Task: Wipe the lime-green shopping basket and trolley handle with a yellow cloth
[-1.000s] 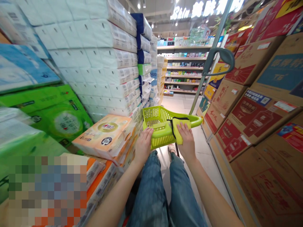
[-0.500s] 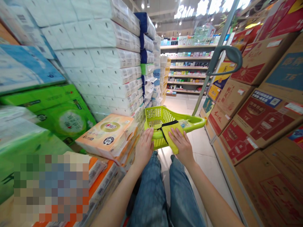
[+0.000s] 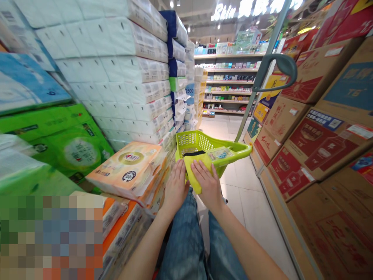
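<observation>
A lime-green shopping basket (image 3: 215,144) with perforated walls is in front of my legs. Over its near rim lies a yellow cloth (image 3: 190,171) with a black edge. My right hand (image 3: 204,177) presses the cloth against the rim, fingers bent over it. Just to the left, my left hand (image 3: 176,181) grips the near-left part of the rim beside the cloth; its fingertips are partly hidden. A clear label holder (image 3: 223,153) shows on the rim right of the cloth. The basket's inner floor is mostly out of sight.
White tissue packs (image 3: 116,74) stand stacked at the left, with an orange tissue pack (image 3: 125,165) nearer me. Cardboard cartons (image 3: 317,136) line the right side. A slanted metal pole with a grey handle (image 3: 275,72) rises behind the basket. Stocked shelves (image 3: 230,81) stand farther back.
My right hand has slid left along the basket's near rim, carrying the yellow cloth close to my left hand. The label holder is now more exposed. My left hand stays on the rim.
</observation>
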The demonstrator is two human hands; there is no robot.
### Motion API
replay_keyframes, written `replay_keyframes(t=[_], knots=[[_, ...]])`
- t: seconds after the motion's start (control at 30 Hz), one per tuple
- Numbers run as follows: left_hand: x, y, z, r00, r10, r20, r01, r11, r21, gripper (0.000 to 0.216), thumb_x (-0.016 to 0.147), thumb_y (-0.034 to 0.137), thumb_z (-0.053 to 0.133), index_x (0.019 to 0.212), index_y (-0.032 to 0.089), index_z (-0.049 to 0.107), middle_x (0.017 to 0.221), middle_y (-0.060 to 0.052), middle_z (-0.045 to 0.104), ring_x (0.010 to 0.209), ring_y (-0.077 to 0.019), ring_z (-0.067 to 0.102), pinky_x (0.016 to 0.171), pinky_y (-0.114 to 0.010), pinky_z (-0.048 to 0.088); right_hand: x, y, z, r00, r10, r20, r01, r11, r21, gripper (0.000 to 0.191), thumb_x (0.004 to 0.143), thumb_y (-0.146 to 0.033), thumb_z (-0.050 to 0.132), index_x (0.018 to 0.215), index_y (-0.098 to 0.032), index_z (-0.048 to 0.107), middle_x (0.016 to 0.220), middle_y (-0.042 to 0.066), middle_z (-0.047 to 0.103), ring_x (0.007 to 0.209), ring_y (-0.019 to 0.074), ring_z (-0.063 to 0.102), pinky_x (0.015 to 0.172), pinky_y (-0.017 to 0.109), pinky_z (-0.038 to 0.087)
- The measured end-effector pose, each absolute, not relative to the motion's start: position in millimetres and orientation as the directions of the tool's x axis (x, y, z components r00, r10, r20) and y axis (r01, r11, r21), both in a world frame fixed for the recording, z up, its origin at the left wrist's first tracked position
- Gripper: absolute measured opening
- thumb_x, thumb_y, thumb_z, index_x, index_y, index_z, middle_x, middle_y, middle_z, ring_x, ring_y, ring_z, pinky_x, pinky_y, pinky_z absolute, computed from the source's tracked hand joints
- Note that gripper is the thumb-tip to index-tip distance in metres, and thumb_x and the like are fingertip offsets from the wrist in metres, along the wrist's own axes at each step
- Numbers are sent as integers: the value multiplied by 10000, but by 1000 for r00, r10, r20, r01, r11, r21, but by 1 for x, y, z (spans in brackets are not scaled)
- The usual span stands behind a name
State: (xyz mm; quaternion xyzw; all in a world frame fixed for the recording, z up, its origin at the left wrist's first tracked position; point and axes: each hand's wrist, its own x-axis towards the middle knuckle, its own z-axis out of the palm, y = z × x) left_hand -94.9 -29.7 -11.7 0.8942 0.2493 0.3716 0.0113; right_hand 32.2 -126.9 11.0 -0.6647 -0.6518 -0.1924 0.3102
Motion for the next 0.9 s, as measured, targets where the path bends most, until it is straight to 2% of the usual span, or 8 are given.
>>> replay_keyframes(t=[0.13, 0.23, 0.3, 0.47, 0.6, 0.73, 0.83, 0.9], knots=[[-94, -32, -5, 604, 462, 650, 435, -874, 217, 789, 877, 123, 511, 1568, 166, 133, 1555, -162, 381, 1475, -292, 308, 1170, -508, 363, 79, -142, 17, 181, 706, 684, 981, -85, -173, 652, 851, -75, 477, 1479, -242, 424, 1490, 61, 510, 1421, 227, 407, 1228, 526, 76], [-93, -34, -4, 595, 461, 659, 428, -875, 226, 808, 869, 117, 519, 1570, 173, 123, 1560, -160, 373, 1477, -301, 303, 1172, -518, 357, 87, -143, 19, 302, 647, 700, 953, -187, -239, 642, 848, -86, 476, 1473, -225, 435, 1487, 71, 511, 1414, 258, 415, 1215, 543, 122], [-92, -35, -6, 582, 467, 666, 428, -872, 237, 814, 863, 113, 520, 1571, 178, 124, 1563, -159, 368, 1478, -308, 299, 1170, -529, 355, 73, -137, 18, 330, 642, 692, 943, -195, -269, 660, 843, -86, 473, 1488, -211, 415, 1499, 79, 496, 1426, 267, 394, 1212, 531, 153], [-90, -33, -15, 552, 458, 697, 428, -873, 235, 804, 846, 76, 483, 1565, 169, 137, 1555, -178, 377, 1473, -302, 313, 1156, -529, 376, 18, -119, 16, 198, 740, 643, 966, -34, -258, 671, 847, -107, 492, 1504, -190, 389, 1513, 67, 479, 1445, 231, 363, 1234, 454, 120], [-92, -31, -15, 569, 465, 679, 439, -869, 227, 789, 844, 80, 498, 1556, 147, 166, 1548, -191, 386, 1469, -305, 320, 1154, -523, 380, 27, -124, 20, 83, 776, 625, 979, 54, -196, 654, 861, -111, 488, 1500, -211, 391, 1517, 44, 476, 1440, 190, 373, 1239, 423, 108], [-93, -33, -8, 581, 483, 655, 438, -864, 248, 804, 852, 98, 510, 1566, 181, 150, 1559, -150, 383, 1471, -291, 320, 1167, -510, 365, 76, -142, 23, 136, 747, 651, 987, -44, -156, 672, 838, -101, 496, 1489, -246, 408, 1498, 52, 500, 1423, 228, 407, 1235, 509, 80], [-92, -36, -5, 579, 488, 653, 437, -862, 257, 809, 853, 100, 511, 1569, 183, 144, 1558, -148, 383, 1472, -291, 317, 1175, -504, 355, 100, -147, 20, 271, 674, 687, 962, -168, -214, 694, 823, -86, 488, 1495, -235, 399, 1492, 71, 506, 1413, 263, 421, 1215, 550, 162], [-92, -36, -4, 580, 487, 653, 435, -863, 257, 813, 854, 105, 510, 1571, 181, 133, 1561, -150, 378, 1475, -295, 308, 1174, -509, 353, 97, -143, 17, 317, 638, 702, 948, -185, -259, 719, 811, -68, 472, 1509, -210, 378, 1505, 88, 487, 1431, 276, 392, 1196, 542, 241]])
